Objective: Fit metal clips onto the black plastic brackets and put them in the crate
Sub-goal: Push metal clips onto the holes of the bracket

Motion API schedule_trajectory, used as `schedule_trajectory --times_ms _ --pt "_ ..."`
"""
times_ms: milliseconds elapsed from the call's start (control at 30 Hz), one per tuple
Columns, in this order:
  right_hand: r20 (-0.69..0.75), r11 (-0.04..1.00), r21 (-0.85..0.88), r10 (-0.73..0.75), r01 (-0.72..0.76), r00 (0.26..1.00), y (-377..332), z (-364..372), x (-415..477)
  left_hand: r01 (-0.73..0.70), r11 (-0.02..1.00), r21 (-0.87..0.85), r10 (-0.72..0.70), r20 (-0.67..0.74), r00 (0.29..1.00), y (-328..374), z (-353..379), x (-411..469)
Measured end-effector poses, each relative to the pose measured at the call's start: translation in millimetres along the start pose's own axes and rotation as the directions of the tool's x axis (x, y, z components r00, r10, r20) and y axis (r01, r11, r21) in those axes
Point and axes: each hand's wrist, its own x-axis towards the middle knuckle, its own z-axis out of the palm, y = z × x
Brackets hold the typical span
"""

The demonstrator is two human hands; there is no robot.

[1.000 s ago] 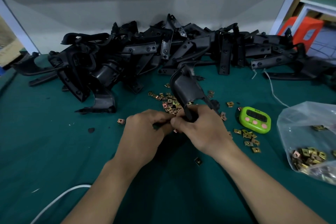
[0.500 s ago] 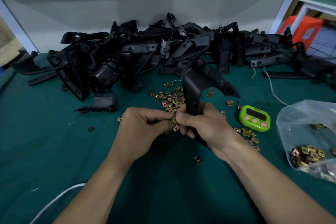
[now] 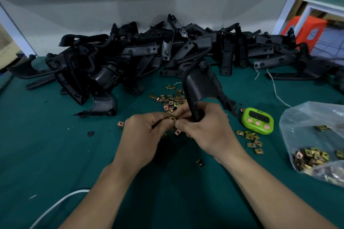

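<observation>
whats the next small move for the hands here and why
Probably press the metal clip home onto the black bracket. The left hand pinches the clip right against the bracket's lower end, which the right hand grips, and whether it is fully seated cannot be told.

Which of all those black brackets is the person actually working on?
The curved bracket raised in front of the pile, gripped in the right hand while the left hand pinches a metal clip. The others lie untouched on the table.
</observation>
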Motion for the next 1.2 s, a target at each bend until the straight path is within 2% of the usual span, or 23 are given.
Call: schedule_trajectory --times_ms 200,533,700,833,900,1100,1200 --pt "0.067 0.999 0.032 0.033 -0.036 0.997 -3 -5 1 -0.002 1.0 0.007 0.002 0.092 0.996 -3 -2 1" --pt "0.217 0.964 0.181 0.156 -0.197 0.964 -11 -20 5 0.014 0.992 -0.127 0.008 0.174 0.985 -1 0 0" --pt "0.34 0.868 0.297 0.294 -0.398 0.893 -11 -24 4 0.047 0.965 -0.258 0.027 0.277 0.961 5 -3 -1" --pt "0.387 0.799 0.367 0.334 -0.476 0.859 -11 -27 5 0.078 0.947 -0.312 0.018 0.296 0.955 6 -4 0" --pt "0.368 0.793 0.391 0.331 -0.467 0.869 -12 -28 6 0.091 0.938 -0.335 0.001 0.264 0.965 6 -3 0" --pt "0.219 0.896 0.334 0.229 -0.294 0.948 -13 -22 7 0.09 0.929 -0.358 -0.041 0.142 0.989 6 3 0" --pt "0.18 0.931 0.279 0.192 -0.237 0.965 -15 -20 6 0.083 0.93 -0.358 -0.055 0.087 0.995 8 6 -1"
